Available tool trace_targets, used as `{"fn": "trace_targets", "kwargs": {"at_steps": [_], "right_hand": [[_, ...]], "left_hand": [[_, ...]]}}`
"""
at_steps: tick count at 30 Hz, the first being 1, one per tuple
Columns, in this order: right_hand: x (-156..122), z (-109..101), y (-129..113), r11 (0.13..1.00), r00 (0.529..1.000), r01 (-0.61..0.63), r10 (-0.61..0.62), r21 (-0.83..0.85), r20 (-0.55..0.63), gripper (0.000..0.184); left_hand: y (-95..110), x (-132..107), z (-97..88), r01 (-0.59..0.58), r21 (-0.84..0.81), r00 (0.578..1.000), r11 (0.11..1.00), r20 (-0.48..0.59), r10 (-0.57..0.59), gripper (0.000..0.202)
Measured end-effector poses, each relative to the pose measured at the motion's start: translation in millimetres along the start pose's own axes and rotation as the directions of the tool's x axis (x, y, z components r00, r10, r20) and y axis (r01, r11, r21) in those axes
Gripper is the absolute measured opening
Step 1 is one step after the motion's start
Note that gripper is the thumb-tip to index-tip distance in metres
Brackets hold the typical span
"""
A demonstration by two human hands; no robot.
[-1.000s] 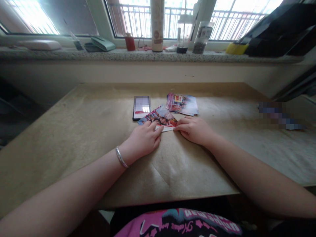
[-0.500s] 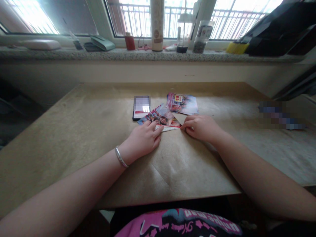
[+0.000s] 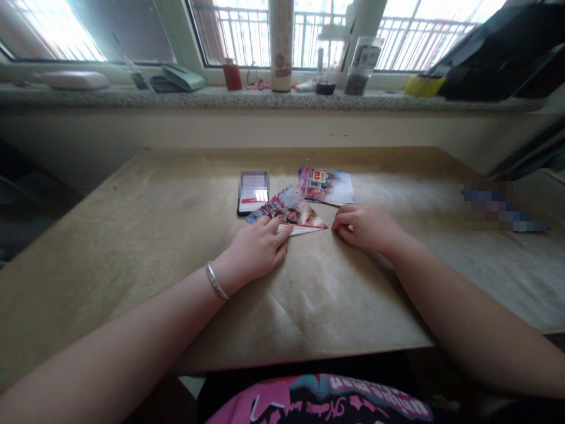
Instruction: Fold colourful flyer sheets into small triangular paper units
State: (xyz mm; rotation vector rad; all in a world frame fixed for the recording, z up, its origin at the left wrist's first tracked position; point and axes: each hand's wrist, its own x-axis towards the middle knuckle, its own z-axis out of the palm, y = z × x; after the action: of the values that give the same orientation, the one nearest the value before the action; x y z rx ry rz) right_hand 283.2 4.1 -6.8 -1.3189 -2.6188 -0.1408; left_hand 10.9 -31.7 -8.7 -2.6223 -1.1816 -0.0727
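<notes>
Glossy folded leaflet point(image 3: 293, 213) lies mid-desk point(image 3: 154, 235) as a flat triangle, long edge toward the person, just in front of a phone point(image 3: 252, 197). Left hand point(image 3: 258, 247) presses down on its near-left edge, fingertips on the paper, pinning rather than gripping. Right hand point(image 3: 364, 227) is loosely curled and holds nothing, just beside the triangle's right tip; can't tell if it touches. Step looks like flattening a crease. Any further fold would need the left pin kept and the right fingers back on the tip. Writing: a second leaflet point(image 3: 326, 185) behind has a yellow tag with red print, too small to read. Phone screen is blurred
</notes>
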Motion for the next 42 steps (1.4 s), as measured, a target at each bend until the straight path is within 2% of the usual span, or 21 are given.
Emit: {"fn": "trace_targets", "kwargs": {"at_steps": [2, 4, 8, 14, 29, 36, 42], "right_hand": [[1, 3, -2, 1.0, 0.998, 0.004, -0.003, 0.015, -0.067, 0.023], [3, 5, -5, 0.997, 0.992, 0.061, -0.057, 0.036, -0.109, 0.024], [6, 6, -13, 0.984, 0.982, 0.174, -0.169, 0.048, -0.085, 0.025], [9, 6, -21, 0.982, 0.982, 0.176, -0.171, 0.064, -0.079, 0.025], [16, 12, -31, 0.955, 0.955, 0.287, -0.28, 0.069, -0.094, 0.028], [20, 16, -37, 0.948, 0.948, 0.311, -0.303, 0.075, -0.1, 0.031], [21, 17, -39, 0.947, 0.945, 0.319, -0.314, 0.04, -0.092, 0.031]], "left_hand": [[0, 0, 0.3, 0.0, -0.006, 1.0, 1.0, 0.0, 0.0, 0.042], [0, 0, 0.5, -0.001, -0.009, 1.0, 1.0, 0.001, 0.001, 0.042], [0, -1, 1.0, 0.002, -0.014, 1.0, 1.0, -0.012, -0.002, 0.041], [0, 0, 1.5, 0.007, -0.029, 1.0, 1.0, -0.02, -0.007, 0.041], [1, 0, -1.0, 0.003, -0.051, 0.999, 0.999, -0.043, -0.006, 0.04], [1, 1, -2.1, 0.011, -0.033, 1.0, 0.999, -0.015, -0.011, 0.041], [-3, -1, -2.7, -0.047, -0.039, 0.999, 0.998, 0.006, 0.048, 0.044]]}}
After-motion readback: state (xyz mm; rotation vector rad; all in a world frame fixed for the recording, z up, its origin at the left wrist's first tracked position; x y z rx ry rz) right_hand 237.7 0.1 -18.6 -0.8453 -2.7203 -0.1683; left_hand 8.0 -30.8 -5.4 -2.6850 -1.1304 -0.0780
